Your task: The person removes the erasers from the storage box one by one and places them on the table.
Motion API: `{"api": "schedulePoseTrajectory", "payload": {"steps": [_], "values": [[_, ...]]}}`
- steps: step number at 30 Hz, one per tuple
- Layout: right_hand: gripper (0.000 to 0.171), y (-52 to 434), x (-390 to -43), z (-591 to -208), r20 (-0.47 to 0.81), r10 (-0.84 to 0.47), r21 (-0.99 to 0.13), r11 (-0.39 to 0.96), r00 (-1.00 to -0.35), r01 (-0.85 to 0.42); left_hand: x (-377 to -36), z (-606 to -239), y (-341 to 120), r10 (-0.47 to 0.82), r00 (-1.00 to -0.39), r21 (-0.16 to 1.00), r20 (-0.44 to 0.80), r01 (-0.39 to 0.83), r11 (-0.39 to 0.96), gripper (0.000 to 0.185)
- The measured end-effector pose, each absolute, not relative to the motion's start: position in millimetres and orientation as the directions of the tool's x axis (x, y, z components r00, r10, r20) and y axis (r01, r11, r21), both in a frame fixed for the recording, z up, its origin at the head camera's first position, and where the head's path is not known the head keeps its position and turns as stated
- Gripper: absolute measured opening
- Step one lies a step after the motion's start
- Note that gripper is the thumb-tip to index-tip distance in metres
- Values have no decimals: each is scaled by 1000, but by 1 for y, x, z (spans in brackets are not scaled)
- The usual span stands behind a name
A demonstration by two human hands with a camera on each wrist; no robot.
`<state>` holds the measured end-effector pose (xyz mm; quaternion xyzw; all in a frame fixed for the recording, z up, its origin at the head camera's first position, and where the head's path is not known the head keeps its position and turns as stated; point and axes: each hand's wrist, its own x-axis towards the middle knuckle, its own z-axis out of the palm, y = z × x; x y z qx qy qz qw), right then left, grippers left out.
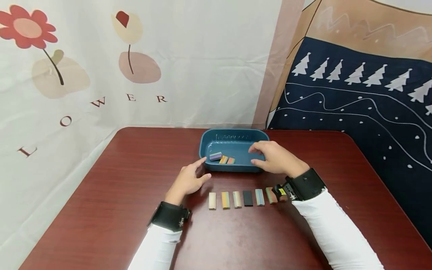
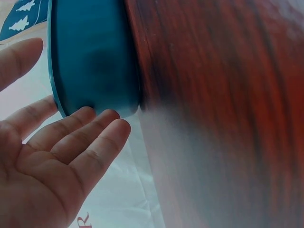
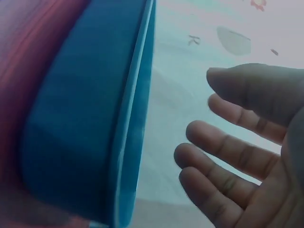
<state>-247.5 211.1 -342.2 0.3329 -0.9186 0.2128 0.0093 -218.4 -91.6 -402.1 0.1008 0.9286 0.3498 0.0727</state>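
A teal rectangular tray (image 1: 236, 168) stands on the table, with three small striped blocks inside near its front left: a purple and pale blue block (image 1: 215, 156), a yellow one (image 1: 224, 159) and an orange and green one (image 1: 231, 161). At the tray's front left corner is my left hand (image 1: 190, 180), its fingers extended close to the wall and holding nothing. My right hand (image 1: 275, 156) hovers over the tray's right end. Its fingers and thumb are apart, loosely bent, with nothing between them in the right wrist view.
In front of the tray several small blocks lie in a row, from a cream block (image 1: 212, 201) past a black block (image 1: 248, 198) to a brown and green block (image 1: 271, 195). The right wrist's camera overlaps the row's right end. Behind the table (image 1: 141, 161) hang printed cloths.
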Motion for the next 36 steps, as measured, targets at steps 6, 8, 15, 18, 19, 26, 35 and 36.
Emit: {"api": "schedulePoseTrajectory", "payload": {"steps": [6,8,15,18,19,26,35,36], "values": [[27,182,-272,-330,47,-648,-323,710,-760,-625,-218,-402,-92,235,-970,672,-56,137,728,64],[27,175,-280,-328,28,-655,-325,709,-755,-626,-217,-402,-92,235,-970,672,-57,137,728,64],[25,159,-302,-324,11,-670,-341,695,-742,-633,-217,-401,-90,249,-967,652,-46,160,741,62],[26,150,-312,-321,-16,-700,-321,680,-714,-659,-216,-399,-91,242,-969,650,-47,154,744,61],[26,146,-316,-320,-29,-710,-303,677,-704,-671,-216,-399,-91,242,-969,651,-47,154,744,61],[28,131,-338,-321,-141,-744,-159,669,-654,-727,-216,-402,-90,256,-966,663,-44,163,730,62],[37,97,-352,-334,-271,-778,124,556,-567,-822,-215,-404,-92,241,-970,672,-35,155,724,61],[39,92,-352,-335,-295,-777,158,535,-556,-830,-215,-404,-92,244,-969,672,-37,156,724,61]]}}
